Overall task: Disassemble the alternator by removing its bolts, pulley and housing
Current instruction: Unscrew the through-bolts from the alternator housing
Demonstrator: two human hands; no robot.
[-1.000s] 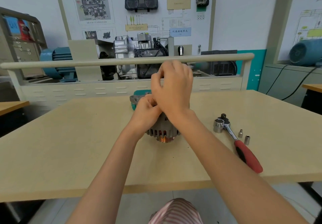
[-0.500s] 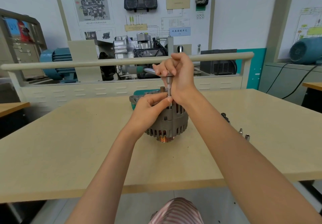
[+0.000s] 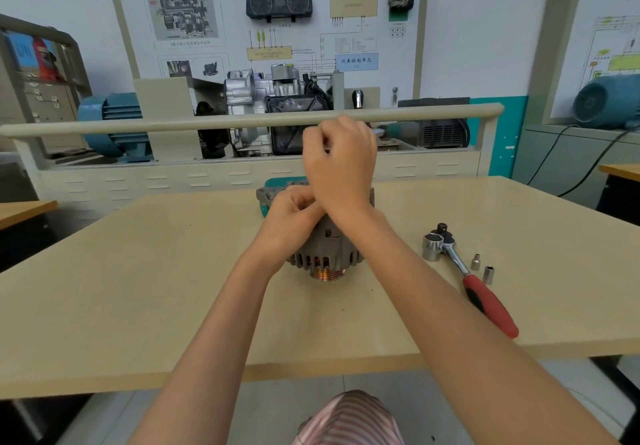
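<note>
Behind the beige table (image 3: 138, 289) stands a training bench with a wall board of diagrams. One alternator (image 3: 325, 247) sits near the table's middle, toward the far edge, pulley (image 3: 327, 274) down on the surface. I have my left hand (image 3: 294, 216) curled against the top of the housing; what its fingers grasp is hidden from me. My right hand (image 3: 341, 164) is raised just above it, fingers closed into a loose fist; I cannot tell whether it holds anything. One ratchet wrench (image 3: 471, 278) with a red handle lies toward the right edge, well apart from the alternator. Two small sockets (image 3: 482, 268) stand just beside its shaft. One larger socket (image 3: 431, 246) touches the ratchet head.
</note>
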